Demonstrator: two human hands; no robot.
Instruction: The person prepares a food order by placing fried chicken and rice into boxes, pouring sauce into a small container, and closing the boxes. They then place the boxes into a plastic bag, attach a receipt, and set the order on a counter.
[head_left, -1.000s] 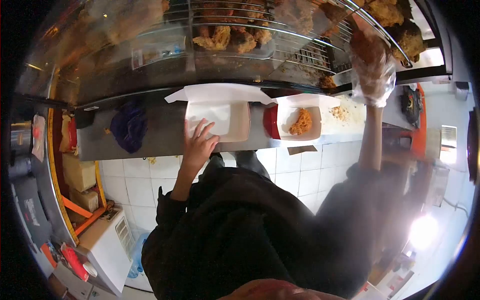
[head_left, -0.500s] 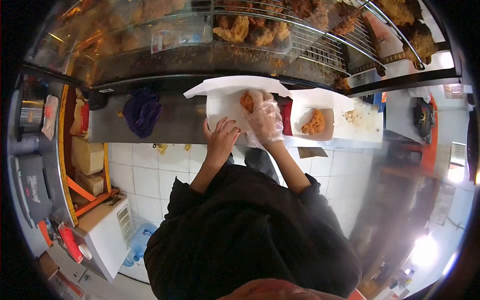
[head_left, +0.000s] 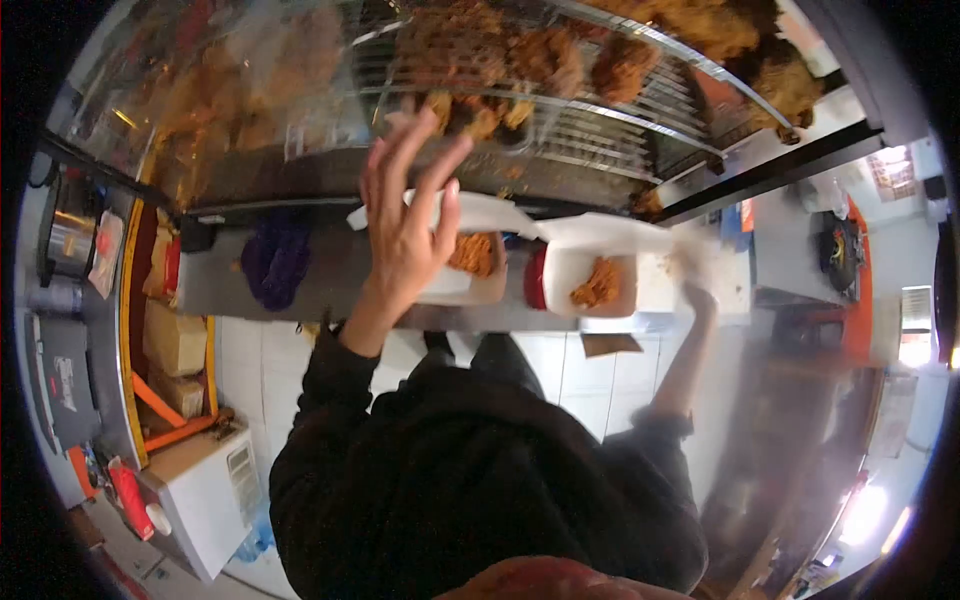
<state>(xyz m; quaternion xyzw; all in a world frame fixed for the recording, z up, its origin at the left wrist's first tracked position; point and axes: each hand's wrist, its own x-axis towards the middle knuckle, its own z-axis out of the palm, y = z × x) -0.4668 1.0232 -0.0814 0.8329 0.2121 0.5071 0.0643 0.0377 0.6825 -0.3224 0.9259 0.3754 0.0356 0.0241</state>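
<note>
My left hand (head_left: 408, 215) is raised in front of the glass case, fingers spread, holding nothing. Behind and beside it, an open white box (head_left: 455, 290) holds a piece of fried chicken (head_left: 473, 254). A second open box (head_left: 627, 250), with another fried piece (head_left: 598, 283) inside, lies to its right, a red item (head_left: 535, 279) against its left wall. Over the white surface at the right is my right hand (head_left: 692, 268) in a clear glove, badly blurred; its fingers cannot be made out.
A case with wire racks (head_left: 590, 125) of fried chicken spans the far side. On the metal counter (head_left: 345, 270) lies a purple cloth (head_left: 276, 262) at left. A brown flap (head_left: 610, 344) juts from the near edge. A white cabinet (head_left: 205, 500) stands at lower left.
My left hand has lifted off the left box and moved up towards the case. My right hand has let go of the chicken, now in the left box, and moved right.
</note>
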